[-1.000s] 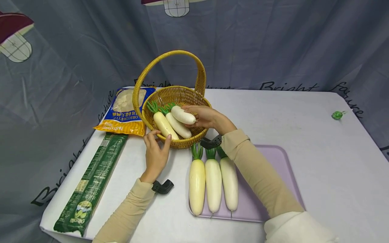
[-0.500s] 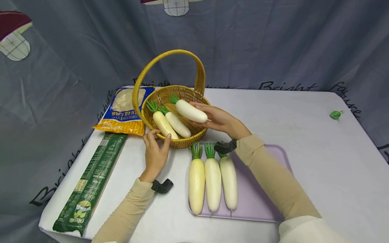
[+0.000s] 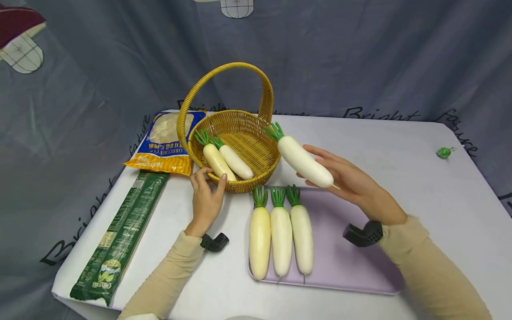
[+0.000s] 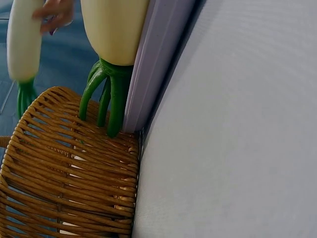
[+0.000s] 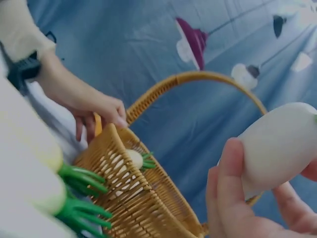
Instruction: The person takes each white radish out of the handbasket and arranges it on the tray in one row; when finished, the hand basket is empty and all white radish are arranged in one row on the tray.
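My right hand holds a white radish with green leaves above the table, right of the wicker basket. In the right wrist view, fingers and thumb wrap around that radish. The left hand grips the basket's near-left rim; the right wrist view shows this hand at the rim too. Inside the basket lie a yellowish radish and a smaller white radish, side by side. Three larger radishes, one yellowish and two white, lie on the lilac tray.
An orecchiette pasta bag lies left of the basket. A long green package stretches along the table's left side. Far right sits a small green item. The basket's tall handle arches upward. A grey curtain hangs behind the table.
My right hand has lifted the white radish out of the basket and carried it right, over the tray's far edge. The left hand has stayed at the basket rim.
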The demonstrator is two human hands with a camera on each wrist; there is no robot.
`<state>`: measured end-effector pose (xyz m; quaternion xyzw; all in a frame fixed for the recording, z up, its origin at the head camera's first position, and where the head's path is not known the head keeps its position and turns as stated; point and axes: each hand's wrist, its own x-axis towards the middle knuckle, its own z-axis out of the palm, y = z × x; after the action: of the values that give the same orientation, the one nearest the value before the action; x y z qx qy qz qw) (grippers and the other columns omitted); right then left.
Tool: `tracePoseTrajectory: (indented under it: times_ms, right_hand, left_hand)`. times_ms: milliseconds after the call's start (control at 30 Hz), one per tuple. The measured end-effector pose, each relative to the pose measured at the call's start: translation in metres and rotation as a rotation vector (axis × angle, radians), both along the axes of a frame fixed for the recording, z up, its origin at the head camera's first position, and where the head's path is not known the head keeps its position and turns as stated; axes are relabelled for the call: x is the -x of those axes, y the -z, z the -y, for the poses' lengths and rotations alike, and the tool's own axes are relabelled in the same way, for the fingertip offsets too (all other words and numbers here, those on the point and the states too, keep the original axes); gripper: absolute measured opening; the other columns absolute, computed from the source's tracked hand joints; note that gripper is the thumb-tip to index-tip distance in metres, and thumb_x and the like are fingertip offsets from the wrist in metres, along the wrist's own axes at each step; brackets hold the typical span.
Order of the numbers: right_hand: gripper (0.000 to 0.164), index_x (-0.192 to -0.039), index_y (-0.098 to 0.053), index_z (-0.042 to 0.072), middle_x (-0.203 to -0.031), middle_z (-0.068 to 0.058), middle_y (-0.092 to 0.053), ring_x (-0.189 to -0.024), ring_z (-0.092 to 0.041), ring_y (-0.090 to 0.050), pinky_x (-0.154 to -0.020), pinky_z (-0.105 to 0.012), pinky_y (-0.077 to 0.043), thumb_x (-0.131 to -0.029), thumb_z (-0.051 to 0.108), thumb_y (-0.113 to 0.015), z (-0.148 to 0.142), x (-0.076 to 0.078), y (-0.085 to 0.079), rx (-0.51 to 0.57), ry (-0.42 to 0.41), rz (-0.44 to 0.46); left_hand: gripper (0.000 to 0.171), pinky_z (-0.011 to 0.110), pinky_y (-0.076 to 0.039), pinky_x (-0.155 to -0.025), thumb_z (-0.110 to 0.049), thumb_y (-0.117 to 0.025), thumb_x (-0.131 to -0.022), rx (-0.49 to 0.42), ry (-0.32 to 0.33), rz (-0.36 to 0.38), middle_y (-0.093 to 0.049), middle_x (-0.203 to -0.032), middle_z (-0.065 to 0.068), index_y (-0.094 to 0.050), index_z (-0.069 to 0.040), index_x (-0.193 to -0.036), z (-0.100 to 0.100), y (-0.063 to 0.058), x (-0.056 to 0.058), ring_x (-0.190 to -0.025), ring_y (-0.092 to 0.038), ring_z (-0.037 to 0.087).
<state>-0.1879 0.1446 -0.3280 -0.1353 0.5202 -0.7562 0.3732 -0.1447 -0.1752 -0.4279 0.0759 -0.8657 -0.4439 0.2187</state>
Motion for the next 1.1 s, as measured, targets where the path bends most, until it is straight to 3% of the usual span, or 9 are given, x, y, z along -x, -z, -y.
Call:
tracePoseTrajectory:
  times_ms: [133,233,467,567,867,1100]
  right_hand:
    - [0.043,-0.142,-0.028,0.02,-0.124,0.003,-0.052,-0.108,-0.01,-0.057,-0.09,-0.029,-0.047,-0.099,0.013,-0.031,-0.028,-0.026,0.009,-0.044,-0.027,-0.111]
    - [0.044,-0.142,-0.027,0.02,-0.121,0.004,-0.053,-0.107,-0.01,-0.057,-0.089,-0.031,-0.047,-0.099,0.009,-0.029,-0.043,-0.042,0.021,-0.079,-0.045,-0.145]
    - [0.046,-0.142,-0.026,0.021,-0.122,0.006,-0.049,-0.103,-0.005,-0.054,-0.084,-0.026,-0.048,-0.098,0.015,-0.036,-0.065,-0.076,0.052,-0.311,0.028,-0.142]
    - [0.047,-0.142,-0.028,0.02,-0.121,0.005,-0.048,-0.102,-0.006,-0.055,-0.082,-0.027,-0.048,-0.097,0.017,-0.041,-0.066,-0.089,0.061,-0.411,0.079,-0.145]
    - [0.05,-0.139,-0.034,0.019,-0.125,-0.006,-0.041,-0.096,-0.006,-0.057,-0.08,-0.024,-0.049,-0.092,0.021,-0.052,-0.048,-0.12,0.08,-0.554,0.257,-0.168]
    - [0.048,-0.135,-0.041,0.017,-0.122,0.003,-0.05,-0.093,-0.003,-0.059,-0.075,-0.022,-0.049,-0.09,0.022,-0.055,-0.036,-0.128,0.086,-0.604,0.332,-0.257]
  left_hand:
    - [0.042,0.037,-0.044,-0.071,-0.043,-0.051,-0.089,-0.001,-0.007,0.002,-0.031,-0.115,0.014,-0.036,-0.012,-0.113,0.0,-0.001,0.0,-0.096,-0.05,0.028]
    - [0.043,0.037,-0.044,-0.072,-0.043,-0.051,-0.089,-0.001,-0.001,0.003,-0.031,-0.115,0.015,-0.036,-0.012,-0.113,0.001,-0.002,0.0,-0.096,-0.05,0.028]
    - [0.043,0.038,-0.045,-0.071,-0.043,-0.05,-0.089,0.011,-0.001,0.006,-0.031,-0.115,0.014,-0.036,-0.012,-0.113,-0.001,-0.001,0.0,-0.096,-0.05,0.029]
    - [0.042,0.038,-0.045,-0.071,-0.043,-0.051,-0.089,0.015,-0.011,0.0,-0.032,-0.115,0.014,-0.037,-0.012,-0.113,-0.001,0.0,0.0,-0.096,-0.051,0.029]
    - [0.043,0.039,-0.045,-0.075,-0.043,-0.052,-0.089,0.017,-0.004,-0.006,-0.032,-0.115,0.015,-0.036,-0.011,-0.114,-0.001,0.0,0.0,-0.097,-0.051,0.029]
    - [0.043,0.039,-0.045,-0.075,-0.043,-0.051,-0.089,0.009,-0.005,0.004,-0.032,-0.115,0.014,-0.036,-0.012,-0.114,0.0,0.0,-0.001,-0.097,-0.051,0.028]
